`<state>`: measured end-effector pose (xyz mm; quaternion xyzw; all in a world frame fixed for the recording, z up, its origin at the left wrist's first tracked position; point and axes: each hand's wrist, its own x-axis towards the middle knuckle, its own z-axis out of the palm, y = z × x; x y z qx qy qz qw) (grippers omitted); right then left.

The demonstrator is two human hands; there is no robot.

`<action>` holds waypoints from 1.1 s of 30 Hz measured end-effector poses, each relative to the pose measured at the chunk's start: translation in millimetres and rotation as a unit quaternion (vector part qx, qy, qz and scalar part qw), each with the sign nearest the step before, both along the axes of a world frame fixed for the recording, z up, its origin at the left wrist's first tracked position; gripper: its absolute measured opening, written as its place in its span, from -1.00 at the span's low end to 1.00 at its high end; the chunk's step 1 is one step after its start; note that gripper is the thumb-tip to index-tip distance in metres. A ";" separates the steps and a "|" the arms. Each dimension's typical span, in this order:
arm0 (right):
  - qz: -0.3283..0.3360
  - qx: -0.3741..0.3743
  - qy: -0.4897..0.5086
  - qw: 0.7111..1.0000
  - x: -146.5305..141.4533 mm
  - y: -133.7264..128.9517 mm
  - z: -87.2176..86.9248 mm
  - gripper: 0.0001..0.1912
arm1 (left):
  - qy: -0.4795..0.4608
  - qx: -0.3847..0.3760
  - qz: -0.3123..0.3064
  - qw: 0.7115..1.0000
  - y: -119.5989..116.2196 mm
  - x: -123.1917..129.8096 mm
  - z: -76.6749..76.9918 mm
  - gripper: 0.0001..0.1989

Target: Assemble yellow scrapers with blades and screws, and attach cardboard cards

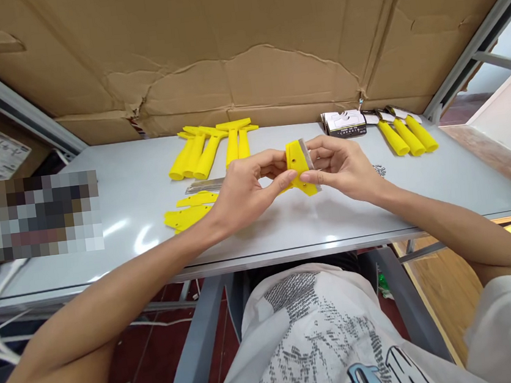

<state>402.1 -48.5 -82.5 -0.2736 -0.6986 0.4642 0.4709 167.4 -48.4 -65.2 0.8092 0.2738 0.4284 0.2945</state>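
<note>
Now | left hand (242,188) and right hand (343,166) both pinching the yellow scraper head (297,161), each grip clamped on it | hovering above bare surface (378,214) near its front edge

Yellow plastic scraper head (297,163) w/ metal blade, tilted, above table.

Pale grey desk (106,257), glossy. Beyond the left hand (241,190): cluster of yellow handles (209,147). Just left of it: flat yellow plates (188,214) and a stack of thin metal blades (204,185). Beyond the right hand (342,166): small printed box (344,123); further right, three more yellow handles (408,135).
</note>
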 end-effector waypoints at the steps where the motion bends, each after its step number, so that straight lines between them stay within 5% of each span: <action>1: -0.006 0.009 0.002 1.000 0.3 0.4 0.4 -0.42 | 0.004 -0.003 -0.006 1.000 -0.2 -0.1 0.2 -0.72; 12: -0.055 0.023 0.044 0.997 -9.0 -6.5 3.8 -0.54 | -0.005 -0.119 -0.042 0.992 -2.2 -1.8 11.5 -0.68; 33: -0.109 0.102 -0.047 0.988 -1.7 -9.0 7.0 -0.66 | 0.009 -0.045 0.006 0.999 -2.5 -4.1 12.6 -0.70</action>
